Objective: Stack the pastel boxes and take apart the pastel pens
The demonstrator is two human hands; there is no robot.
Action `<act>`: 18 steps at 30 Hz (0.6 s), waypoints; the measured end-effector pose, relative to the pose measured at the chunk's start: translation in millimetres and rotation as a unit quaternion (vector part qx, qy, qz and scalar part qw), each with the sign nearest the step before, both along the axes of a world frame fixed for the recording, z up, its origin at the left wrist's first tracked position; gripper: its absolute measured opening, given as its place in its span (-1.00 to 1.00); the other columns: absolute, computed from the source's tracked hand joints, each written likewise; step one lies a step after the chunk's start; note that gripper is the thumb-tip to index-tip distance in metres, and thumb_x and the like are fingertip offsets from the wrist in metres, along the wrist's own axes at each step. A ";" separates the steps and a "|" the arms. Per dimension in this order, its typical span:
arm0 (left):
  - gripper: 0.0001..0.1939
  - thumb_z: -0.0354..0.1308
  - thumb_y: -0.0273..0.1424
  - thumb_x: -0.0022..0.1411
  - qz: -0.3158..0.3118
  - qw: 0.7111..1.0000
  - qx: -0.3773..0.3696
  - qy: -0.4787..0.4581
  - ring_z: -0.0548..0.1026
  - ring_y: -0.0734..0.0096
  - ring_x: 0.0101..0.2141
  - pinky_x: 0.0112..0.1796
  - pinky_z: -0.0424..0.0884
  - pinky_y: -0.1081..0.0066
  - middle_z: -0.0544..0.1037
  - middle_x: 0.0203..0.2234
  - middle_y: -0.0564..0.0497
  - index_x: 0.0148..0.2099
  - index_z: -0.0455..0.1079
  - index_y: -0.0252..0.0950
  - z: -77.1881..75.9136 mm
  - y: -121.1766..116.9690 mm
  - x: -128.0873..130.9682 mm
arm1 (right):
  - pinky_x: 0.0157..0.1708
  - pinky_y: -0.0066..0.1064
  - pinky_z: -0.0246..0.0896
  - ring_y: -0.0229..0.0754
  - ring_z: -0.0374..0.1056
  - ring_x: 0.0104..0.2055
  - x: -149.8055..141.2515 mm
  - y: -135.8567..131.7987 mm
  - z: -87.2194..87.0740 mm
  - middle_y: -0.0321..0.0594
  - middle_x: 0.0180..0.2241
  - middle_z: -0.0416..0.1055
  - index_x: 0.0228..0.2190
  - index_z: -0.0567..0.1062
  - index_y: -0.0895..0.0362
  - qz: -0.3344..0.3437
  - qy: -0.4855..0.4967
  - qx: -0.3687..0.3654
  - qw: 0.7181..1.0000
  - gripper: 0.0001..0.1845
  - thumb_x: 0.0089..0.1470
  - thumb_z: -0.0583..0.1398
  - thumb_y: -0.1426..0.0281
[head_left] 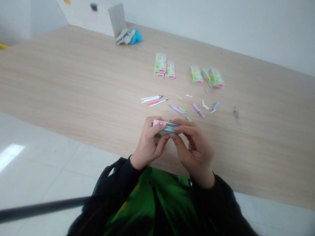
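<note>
Between my two hands is a small printed carton (167, 127), pink at one end and pale green along its side, held lengthwise above the near part of the table. My left hand (150, 139) is closed on its left end, thumb in front. The fingers of my right hand (194, 141) pinch its right end, and both thumb tips meet below it. Just beyond lie a purple pen-like piece (176, 109), a second purple piece (198, 110) and several small green, white and blue bits. White sticks with dark tips (151, 98) lie beside a red piece (153, 102).
Similar cartons lie farther back in a left group (160, 62) and a right group (216, 77). Grey and blue gloves (129, 36) rest by a white box (91, 16) at the back left. A dark smudge (235, 113) marks the wooden table (73, 75).
</note>
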State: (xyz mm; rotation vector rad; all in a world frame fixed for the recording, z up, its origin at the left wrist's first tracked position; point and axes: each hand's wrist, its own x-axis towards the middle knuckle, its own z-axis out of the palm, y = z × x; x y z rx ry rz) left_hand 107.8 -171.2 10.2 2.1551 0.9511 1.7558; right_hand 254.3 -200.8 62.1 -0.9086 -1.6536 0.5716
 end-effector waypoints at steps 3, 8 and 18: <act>-0.68 0.01 -0.39 0.40 0.005 1.000 -0.026 -0.009 0.42 0.29 -0.14 -0.29 0.44 0.32 0.36 -0.11 -0.07 0.15 0.09 -0.07 -1.9 1.9 -1.0 | 0.02 -0.10 0.47 -0.07 0.42 0.07 2.3 4.6 -2.8 -0.15 -0.02 0.47 -0.14 0.47 -0.01 -0.003 0.005 -0.015 1.000 -0.76 0.19 0.20 0.53; -0.73 0.06 -0.40 0.38 0.023 0.998 -0.051 -0.041 0.45 0.32 -0.14 -0.19 0.46 0.30 0.40 -0.16 -0.03 0.10 0.18 -0.15 6.7 4.3 3.4 | 0.15 -0.02 0.36 -0.01 0.29 0.21 -1.5 6.8 -22.3 -0.05 0.14 0.31 0.21 0.21 -0.03 -0.004 -0.085 -0.042 0.995 -0.38 0.16 0.17 0.54; -0.64 0.05 -0.32 0.39 -0.085 0.957 -0.274 -0.038 0.49 0.17 -0.02 -0.07 0.52 0.12 0.43 0.00 -0.19 0.19 0.15 -0.21 36.8 10.7 17.2 | 0.20 0.17 0.22 0.26 0.03 0.37 22.0 29.0 -20.6 0.22 0.37 -0.10 0.39 -0.46 0.07 0.005 -0.253 -0.101 0.962 0.25 -0.06 0.23 0.53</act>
